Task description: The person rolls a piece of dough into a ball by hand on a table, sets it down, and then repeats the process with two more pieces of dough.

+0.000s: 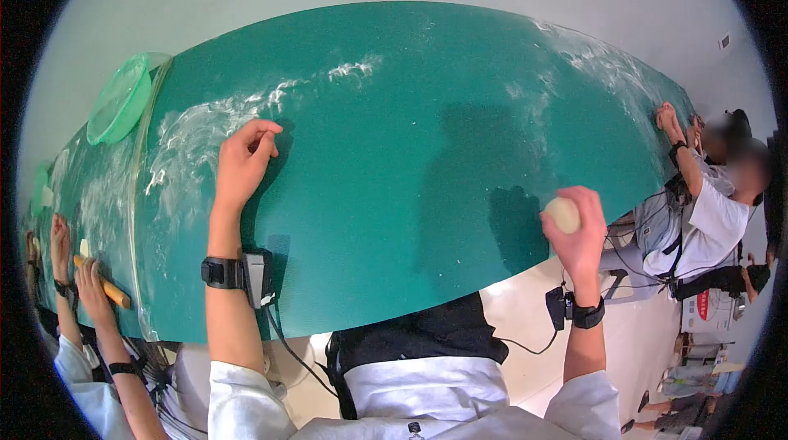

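Observation:
Over the right part of the green table (369,194), my right hand (581,231) is closed around a pale, round dough ball (563,215), near the table's front edge. My left hand (246,162) is above the left part of the table, beside a smear of white powder (189,132). Its fingers are curled together, with the thumb near the fingertips; whatever it may hold is too small or hidden to make out. Both wrists wear black straps with small devices and cables.
A green basket (121,101) stands at the back left. At the far left, a co-worker's hands are by a wooden rolling pin (112,291). Other people in white shirts (712,222) are at the table's right end. More white powder (607,66) lies back right.

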Available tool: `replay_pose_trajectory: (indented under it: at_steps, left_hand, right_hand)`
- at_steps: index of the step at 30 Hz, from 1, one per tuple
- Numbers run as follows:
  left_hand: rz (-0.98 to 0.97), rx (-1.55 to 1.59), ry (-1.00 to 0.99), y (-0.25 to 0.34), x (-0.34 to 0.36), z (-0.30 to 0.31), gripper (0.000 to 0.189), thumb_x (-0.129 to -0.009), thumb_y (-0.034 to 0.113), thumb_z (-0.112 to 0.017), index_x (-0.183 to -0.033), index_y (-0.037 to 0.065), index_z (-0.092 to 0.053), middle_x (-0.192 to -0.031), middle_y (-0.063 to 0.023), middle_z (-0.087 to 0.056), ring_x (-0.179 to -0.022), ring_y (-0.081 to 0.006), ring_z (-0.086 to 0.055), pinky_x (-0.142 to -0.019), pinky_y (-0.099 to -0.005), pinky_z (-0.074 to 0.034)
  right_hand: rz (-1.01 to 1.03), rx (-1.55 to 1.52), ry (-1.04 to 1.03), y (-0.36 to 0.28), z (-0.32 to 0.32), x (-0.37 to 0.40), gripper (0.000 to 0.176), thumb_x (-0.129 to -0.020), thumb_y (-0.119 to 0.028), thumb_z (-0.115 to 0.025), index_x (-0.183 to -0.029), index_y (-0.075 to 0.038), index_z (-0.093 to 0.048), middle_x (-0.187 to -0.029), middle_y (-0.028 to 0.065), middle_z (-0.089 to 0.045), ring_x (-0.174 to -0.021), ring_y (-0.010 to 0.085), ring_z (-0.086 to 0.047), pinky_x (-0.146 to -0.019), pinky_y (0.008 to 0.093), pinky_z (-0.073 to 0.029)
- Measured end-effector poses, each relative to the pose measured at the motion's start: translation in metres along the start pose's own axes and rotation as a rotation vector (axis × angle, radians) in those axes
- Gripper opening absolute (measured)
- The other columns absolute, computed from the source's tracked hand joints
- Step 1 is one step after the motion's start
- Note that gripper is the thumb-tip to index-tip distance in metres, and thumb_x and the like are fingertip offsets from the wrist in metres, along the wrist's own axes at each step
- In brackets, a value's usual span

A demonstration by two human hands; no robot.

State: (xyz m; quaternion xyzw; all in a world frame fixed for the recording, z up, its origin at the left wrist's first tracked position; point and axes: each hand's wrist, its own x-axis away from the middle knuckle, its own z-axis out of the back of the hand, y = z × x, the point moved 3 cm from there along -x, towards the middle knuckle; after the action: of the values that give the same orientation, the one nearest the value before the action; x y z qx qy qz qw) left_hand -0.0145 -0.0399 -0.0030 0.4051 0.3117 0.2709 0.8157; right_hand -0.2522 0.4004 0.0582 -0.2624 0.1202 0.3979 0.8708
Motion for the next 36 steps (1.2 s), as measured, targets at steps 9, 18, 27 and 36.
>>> replay_pose_trajectory:
  at_steps: [9,18,27,36]
  left_hand:
    - [0.046,-0.038,-0.021,0.009,0.003,0.002,0.016,-0.096,0.012,-0.058,-0.104,0.004,-0.069,-0.073,-0.0020,-0.064,-0.068,-0.0088,-0.059,-0.062,-0.0252,-0.045]
    - [0.005,-0.022,-0.004,0.007,0.002,-0.002,0.016,-0.094,0.012,-0.058,-0.102,0.005,-0.070,-0.070,-0.0034,-0.065,-0.067,-0.0097,-0.062,-0.062,-0.0265,-0.047]
    - [0.022,0.015,-0.007,0.003,0.001,-0.001,0.016,-0.095,0.010,-0.057,-0.101,0.004,-0.070,-0.070,-0.0011,-0.063,-0.067,-0.0079,-0.060,-0.061,-0.0250,-0.044]
    - [0.012,-0.012,-0.010,0.002,-0.001,-0.001,0.015,-0.095,0.008,-0.057,-0.102,0.003,-0.069,-0.071,-0.0011,-0.063,-0.067,-0.0076,-0.060,-0.060,-0.0249,-0.044]
  right_hand:
    - [-0.013,0.069,-0.075,0.000,0.000,0.006,0.047,-0.067,-0.004,-0.079,-0.110,-0.006,-0.061,-0.112,0.0152,-0.060,-0.102,0.0362,-0.061,-0.089,0.0414,-0.051]
    - [-0.013,0.065,-0.077,0.003,-0.004,0.009,0.040,-0.068,-0.002,-0.078,-0.105,-0.005,-0.063,-0.109,0.0164,-0.060,-0.101,0.0362,-0.061,-0.088,0.0418,-0.051]
    - [-0.034,0.022,-0.058,0.002,-0.006,0.008,0.044,-0.067,-0.004,-0.080,-0.108,-0.009,-0.066,-0.114,0.0139,-0.061,-0.105,0.0342,-0.062,-0.088,0.0407,-0.052]
    - [-0.062,0.032,0.005,0.004,-0.007,0.011,0.044,-0.066,-0.003,-0.080,-0.107,-0.009,-0.065,-0.113,0.0143,-0.061,-0.102,0.0336,-0.063,-0.088,0.0391,-0.052]
